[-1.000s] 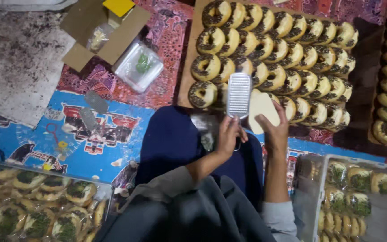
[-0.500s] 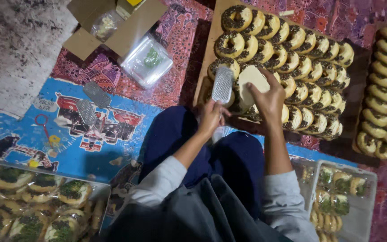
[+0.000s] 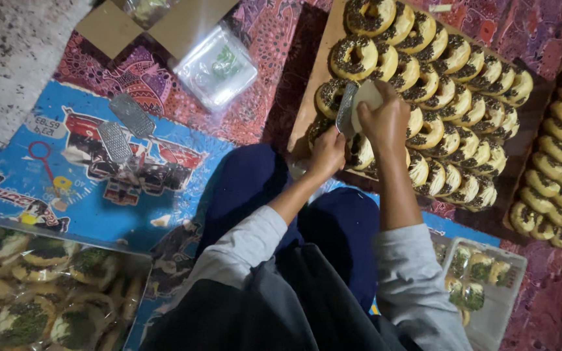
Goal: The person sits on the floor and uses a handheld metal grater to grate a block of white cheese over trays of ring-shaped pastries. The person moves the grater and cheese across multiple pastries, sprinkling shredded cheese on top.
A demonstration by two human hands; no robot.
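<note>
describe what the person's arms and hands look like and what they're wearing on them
Both arms wear long light grey sleeves pushed up past the elbows, leaving the forearms bare. The left hand and right hand are bare: no gloves, and no rings, watch or bracelets that show.

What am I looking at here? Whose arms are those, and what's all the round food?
The picture comes from a camera worn on a person's head, looking down. So the arms are that person's own, and the dark blue below is their lap. The left hand holds a flat metal grater. The right hand holds a pale block against it, over a board of ring-shaped doughnuts with dark sprinkles. More doughnuts sit on another tray at the right. On the colourful mat lie two spare graters, a clear packet and a cardboard box. Packed doughnuts wait at lower left.
</note>
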